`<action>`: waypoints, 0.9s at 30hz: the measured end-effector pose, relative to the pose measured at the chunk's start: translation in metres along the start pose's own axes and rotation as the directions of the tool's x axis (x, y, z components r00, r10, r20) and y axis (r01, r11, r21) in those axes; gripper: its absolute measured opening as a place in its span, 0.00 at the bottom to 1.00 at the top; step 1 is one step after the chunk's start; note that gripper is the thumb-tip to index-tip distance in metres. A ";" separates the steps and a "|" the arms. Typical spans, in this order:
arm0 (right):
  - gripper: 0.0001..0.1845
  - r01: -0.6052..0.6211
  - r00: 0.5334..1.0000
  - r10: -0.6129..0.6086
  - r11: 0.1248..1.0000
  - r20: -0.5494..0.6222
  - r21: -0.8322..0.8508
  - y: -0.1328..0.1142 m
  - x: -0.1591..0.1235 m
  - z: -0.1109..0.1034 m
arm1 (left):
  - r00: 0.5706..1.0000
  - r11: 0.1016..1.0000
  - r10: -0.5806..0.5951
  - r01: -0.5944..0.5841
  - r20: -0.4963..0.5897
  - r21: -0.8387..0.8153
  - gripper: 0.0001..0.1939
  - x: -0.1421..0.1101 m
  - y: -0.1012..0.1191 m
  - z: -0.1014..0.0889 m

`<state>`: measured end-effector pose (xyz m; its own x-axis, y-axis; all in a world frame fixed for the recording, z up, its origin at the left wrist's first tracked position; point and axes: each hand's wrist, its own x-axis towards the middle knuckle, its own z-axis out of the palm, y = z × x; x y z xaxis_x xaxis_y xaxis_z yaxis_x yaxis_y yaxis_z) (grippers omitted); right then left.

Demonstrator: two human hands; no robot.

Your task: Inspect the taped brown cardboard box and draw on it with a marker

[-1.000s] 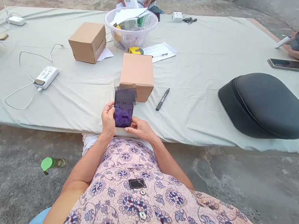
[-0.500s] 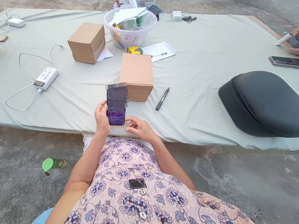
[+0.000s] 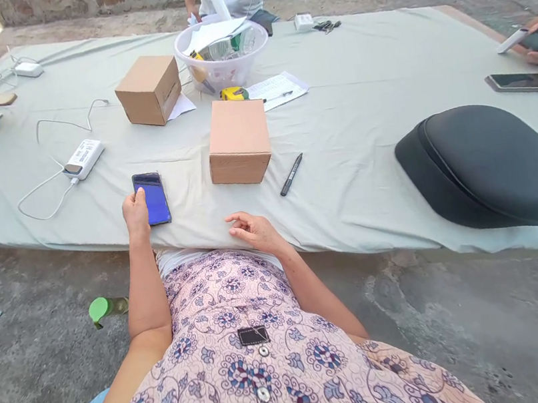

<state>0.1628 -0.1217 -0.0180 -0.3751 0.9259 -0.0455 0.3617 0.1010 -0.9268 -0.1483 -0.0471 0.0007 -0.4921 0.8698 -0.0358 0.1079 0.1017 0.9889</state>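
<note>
My left hand (image 3: 136, 213) grips a smartphone (image 3: 155, 201) by its left side, thumb over the screen, which glows blue. The phone is at or just above the cloth; I cannot tell which. My right hand (image 3: 254, 230) rests at the table's near edge, fingers loosely apart and holding nothing. Ahead of it sits a closed cardboard box (image 3: 238, 140), with a black marker pen (image 3: 291, 174) lying to the box's right.
Farther back are a second cardboard box (image 3: 148, 90), a basin (image 3: 226, 70) of odds and ends, a yellow tape measure (image 3: 234, 93) and a paper sheet (image 3: 275, 91). A power bank (image 3: 84, 159) lies left, a black padded seat (image 3: 491, 165) right. Other people's hands show at both sides.
My left hand has carried the phone leftward, away from my right hand and the near box. The screen has gone from a timer display to plain blue. My right hand has hardly moved.
</note>
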 end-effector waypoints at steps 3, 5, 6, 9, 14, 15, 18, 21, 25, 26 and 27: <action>0.18 0.006 1.000 -0.005 0.999 -0.022 0.042 0.001 -0.001 -0.003 | 0.993 0.963 0.002 0.029 -0.117 0.269 0.12 -0.006 0.010 0.004; 0.19 0.006 0.999 -0.003 0.997 -0.046 0.071 0.002 -0.001 -0.005 | 0.990 0.882 0.051 0.015 -0.128 0.470 0.12 -0.013 0.019 0.007; 0.19 0.004 0.998 0.001 0.996 -0.056 0.089 0.003 -0.001 -0.006 | 0.988 0.828 0.070 0.018 -0.136 0.561 0.14 -0.017 0.024 0.007; 0.20 0.005 0.993 0.013 0.989 -0.115 0.151 0.007 0.001 -0.009 | 0.980 0.755 0.101 0.038 -0.173 0.655 0.22 -0.025 0.033 0.007; 0.21 -0.001 0.914 0.090 0.976 -0.395 0.219 0.017 0.009 -0.018 | 0.963 0.834 0.247 -0.154 -0.109 0.530 0.21 -0.026 0.036 0.011; 0.23 -0.011 0.879 0.114 0.976 -0.463 0.219 0.019 0.012 -0.022 | 0.964 0.859 0.259 -0.198 -0.067 0.473 0.21 -0.026 0.035 0.015; 0.32 -0.009 0.777 0.136 0.979 -0.614 0.205 0.024 0.019 -0.030 | 0.962 0.920 0.254 -0.273 0.103 0.283 0.21 -0.028 0.033 0.038; 0.42 0.019 0.764 0.116 0.979 -0.635 0.202 0.029 0.028 -0.034 | 0.931 0.940 0.247 -0.298 0.268 0.167 0.24 -0.033 0.030 0.070; 0.51 0.010 0.807 0.114 0.978 -0.579 0.206 0.031 0.038 -0.031 | 0.901 0.965 0.172 -0.235 0.399 0.115 0.32 -0.042 0.020 0.113; 0.52 0.009 0.818 0.106 0.980 -0.565 0.197 0.030 0.039 -0.030 | 0.889 0.971 0.158 -0.219 0.431 0.095 0.33 -0.045 0.016 0.121; 0.52 0.010 0.829 0.096 0.982 -0.551 0.187 0.030 0.040 -0.029 | 0.869 0.972 0.168 -0.225 0.465 0.070 0.33 -0.047 0.013 0.126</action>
<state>0.1832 -0.0716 -0.0364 0.1941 0.9779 0.0783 0.1924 0.0404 -0.9805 -0.0147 -0.0260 -0.0029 -0.0084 0.9976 0.0683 0.2766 -0.0633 0.9589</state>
